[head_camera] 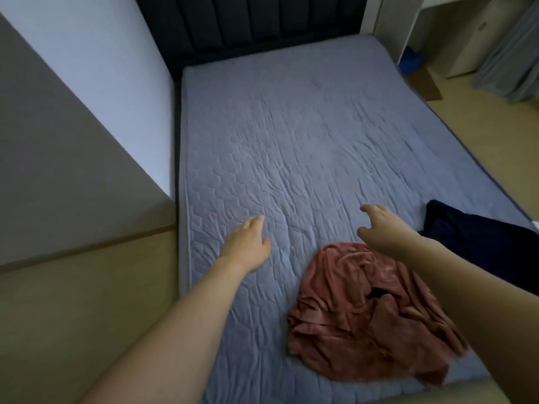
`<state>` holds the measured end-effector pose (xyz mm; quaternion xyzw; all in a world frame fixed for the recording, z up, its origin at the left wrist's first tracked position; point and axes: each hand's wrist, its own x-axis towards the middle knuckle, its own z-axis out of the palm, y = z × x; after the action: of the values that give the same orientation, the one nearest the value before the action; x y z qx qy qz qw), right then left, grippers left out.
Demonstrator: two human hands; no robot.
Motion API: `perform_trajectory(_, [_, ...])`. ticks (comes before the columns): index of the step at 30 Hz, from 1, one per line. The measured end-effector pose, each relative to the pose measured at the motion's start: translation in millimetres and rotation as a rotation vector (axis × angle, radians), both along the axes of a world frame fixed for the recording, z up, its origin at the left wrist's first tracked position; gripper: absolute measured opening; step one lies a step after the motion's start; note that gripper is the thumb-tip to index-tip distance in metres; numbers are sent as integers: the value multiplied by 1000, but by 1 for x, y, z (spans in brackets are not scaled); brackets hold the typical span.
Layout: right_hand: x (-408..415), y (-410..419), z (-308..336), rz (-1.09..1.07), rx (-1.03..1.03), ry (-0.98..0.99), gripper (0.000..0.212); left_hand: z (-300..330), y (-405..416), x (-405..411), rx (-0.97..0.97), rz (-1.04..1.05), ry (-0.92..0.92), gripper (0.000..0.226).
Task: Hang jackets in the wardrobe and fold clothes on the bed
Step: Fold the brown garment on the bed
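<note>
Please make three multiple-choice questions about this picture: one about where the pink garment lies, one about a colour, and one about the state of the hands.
1. Where does the pink garment lie?
A. on the floor
B. on the near part of the bed
C. against the headboard

2. What colour is the garment at the bed's right edge?
A. dark navy
B. white
C. yellow

3. What do the hands hold?
A. a hanger
B. the pink garment
C. nothing

Answers: 1 B, it sits crumpled near the bed's foot. 2 A, its cloth looks dark navy. 3 C, the left hand and right hand reach out empty above the bed.
</note>
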<state>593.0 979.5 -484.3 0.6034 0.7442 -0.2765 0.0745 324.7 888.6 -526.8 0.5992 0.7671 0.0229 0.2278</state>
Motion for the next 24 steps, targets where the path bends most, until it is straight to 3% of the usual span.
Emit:
perform_trajectory(8, [100,3,-226,28,-239,-89,57,-225,-3,149,-383,-221,-193,41])
perform_trajectory(10, [106,-18,-286,106,-284,-96,55,-281,-22,164,-513,-255,-117,47])
perform_trajectory(14, [101,-63,-381,314,-299,-81,60,-366,-49,158,-725,-177,130,79])
perform_trajectory(16, [96,-76,-409,423,-242,-119,72,-389,-55,150,-700,-157,166,83])
perform_trajectory(19, [88,-89,-443,511,-164,-280,82,-417,-62,146,-438,-117,103,63])
perform_trajectory(21, [79,-93,-455,520,-96,-376,79,-428,-63,141,-315,9,-41,46])
perform_trajectory(24, [63,-93,-451,508,-12,-393,52,-421,-58,137,-316,251,-419,20])
